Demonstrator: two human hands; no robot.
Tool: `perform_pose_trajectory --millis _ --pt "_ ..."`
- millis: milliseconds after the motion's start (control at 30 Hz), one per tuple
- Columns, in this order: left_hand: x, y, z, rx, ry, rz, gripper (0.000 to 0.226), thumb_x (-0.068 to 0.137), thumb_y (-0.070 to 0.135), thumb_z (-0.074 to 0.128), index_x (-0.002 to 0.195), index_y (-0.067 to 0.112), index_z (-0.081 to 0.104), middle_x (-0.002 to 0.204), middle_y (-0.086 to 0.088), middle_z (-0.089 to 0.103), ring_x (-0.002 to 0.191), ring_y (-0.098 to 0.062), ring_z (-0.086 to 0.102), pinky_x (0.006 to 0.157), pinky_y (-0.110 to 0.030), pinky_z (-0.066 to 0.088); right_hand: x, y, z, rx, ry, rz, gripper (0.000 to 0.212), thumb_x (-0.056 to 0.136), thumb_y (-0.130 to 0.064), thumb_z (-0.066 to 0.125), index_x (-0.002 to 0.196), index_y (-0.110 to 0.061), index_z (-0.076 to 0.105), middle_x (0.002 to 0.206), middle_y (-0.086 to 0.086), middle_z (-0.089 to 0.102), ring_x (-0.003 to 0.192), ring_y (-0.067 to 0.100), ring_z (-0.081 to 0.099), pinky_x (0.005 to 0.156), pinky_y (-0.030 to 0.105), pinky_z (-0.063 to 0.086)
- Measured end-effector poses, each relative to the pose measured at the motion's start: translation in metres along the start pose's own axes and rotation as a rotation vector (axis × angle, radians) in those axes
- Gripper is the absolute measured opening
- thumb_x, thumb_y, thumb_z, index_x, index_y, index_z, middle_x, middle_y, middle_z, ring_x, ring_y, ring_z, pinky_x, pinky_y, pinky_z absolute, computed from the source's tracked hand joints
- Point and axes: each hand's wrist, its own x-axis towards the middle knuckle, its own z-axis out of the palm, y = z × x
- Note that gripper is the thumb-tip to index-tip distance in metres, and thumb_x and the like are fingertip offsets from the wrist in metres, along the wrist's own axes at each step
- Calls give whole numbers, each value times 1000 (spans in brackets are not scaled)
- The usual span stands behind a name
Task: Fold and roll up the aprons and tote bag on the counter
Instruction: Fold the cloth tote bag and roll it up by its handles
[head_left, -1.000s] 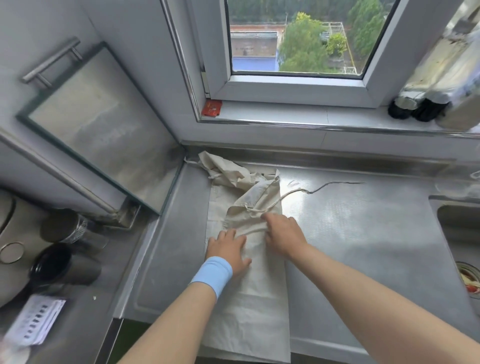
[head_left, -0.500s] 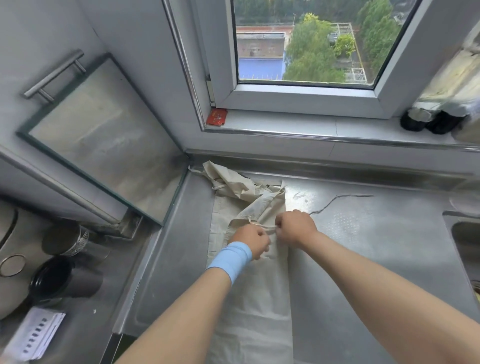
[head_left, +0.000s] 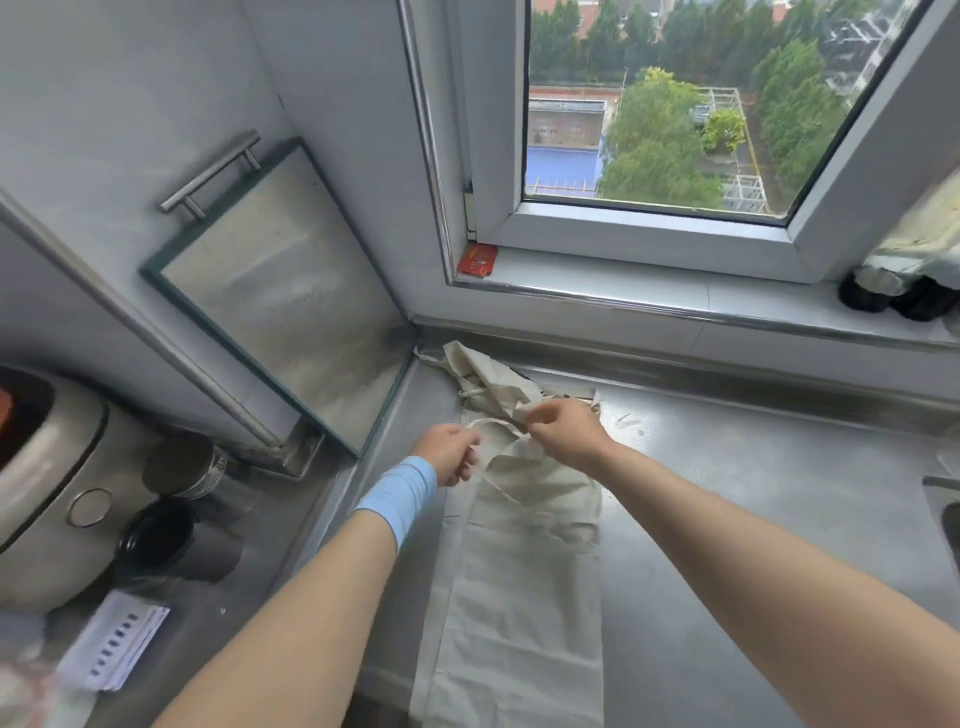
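Note:
A beige apron (head_left: 524, 597) lies folded into a long strip on the steel counter (head_left: 753, 493), its near end hanging over the front edge. More crumpled beige cloth (head_left: 483, 371) is bunched at the back by the wall. My left hand (head_left: 449, 454), with a blue wristband, pinches the apron's thin tie string. My right hand (head_left: 563, 428) grips the same string and the cloth's top edge. A short loop of string runs between both hands.
A glass-fronted cabinet door (head_left: 280, 291) stands at the left. A rice cooker (head_left: 47, 483), dark cups (head_left: 161, 540) and a paper card (head_left: 111, 647) sit lower left. A sink edge (head_left: 943, 499) is at the right. Dark bottles (head_left: 883, 291) stand on the windowsill.
My hands went from pressing flat on the apron to gathering its string, then moved apart and back toward the wall. The loose string that trailed right is now pulled in.

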Motion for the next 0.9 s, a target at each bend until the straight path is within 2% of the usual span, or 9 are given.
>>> perform_pose_trajectory --millis 100,167,233,333,533,667,733,800,900 --pt "-2 3 -31 -105 119 153 21 94 12 49 77 13 61 70 -3 58 44 -11 51 37 -16 30 3 2 20 -653 -27 -232 52 85 -12 52 133 -33 56 135 -3 53 110 27 60 85 37 49" --pt "-4 5 -42 -32 141 251 21 95 8 49 80 12 65 76 0 62 60 -13 52 46 -10 39 5 0 30 -823 -99 -267 55 88 -24 52 142 -33 44 139 -2 48 107 32 62 79 37 49" --pt "-4 9 -48 25 130 312 25 95 7 50 77 14 66 77 2 64 68 -12 51 63 -13 43 6 -2 36 -954 -169 -265 46 87 -36 53 132 -28 50 128 0 58 104 30 63 73 33 44" --pt "-3 20 -49 -129 33 329 28 95 3 49 75 8 67 67 0 66 64 -15 56 71 -23 49 6 3 36 -929 -104 -290 19 90 -24 50 106 -20 58 109 3 67 99 29 64 67 32 40" --pt "9 31 -3 -824 -144 7 29 100 14 42 76 7 58 49 0 44 39 -12 44 53 -27 55 -4 15 4 -705 125 -390 22 82 -15 51 96 -19 68 102 1 62 95 30 62 66 34 41" --pt "20 5 41 -243 -287 -247 10 97 14 53 89 7 55 72 -4 45 55 -14 48 67 -34 58 -4 28 -21 -571 183 -397 23 79 -13 50 85 -22 71 94 -5 64 89 27 62 65 31 43" --pt "24 -2 46 103 -264 -295 14 96 17 54 106 8 55 84 -6 49 62 -18 58 60 -36 58 -2 29 -27 -583 143 -399 24 78 -13 49 84 -21 70 90 -4 64 88 26 61 63 29 37" --pt "29 -1 38 283 -166 -260 22 96 19 49 116 15 57 89 -6 56 65 -20 63 48 -27 54 -2 25 -28 -586 124 -402 18 78 -13 50 81 -19 67 86 -3 64 86 26 60 62 28 33" --pt "42 -1 18 409 90 -12 28 91 10 45 100 23 68 101 -6 69 86 -29 68 72 -32 56 2 10 -13 -570 91 -444 12 76 -12 52 78 -17 63 84 0 65 86 27 60 63 29 32"
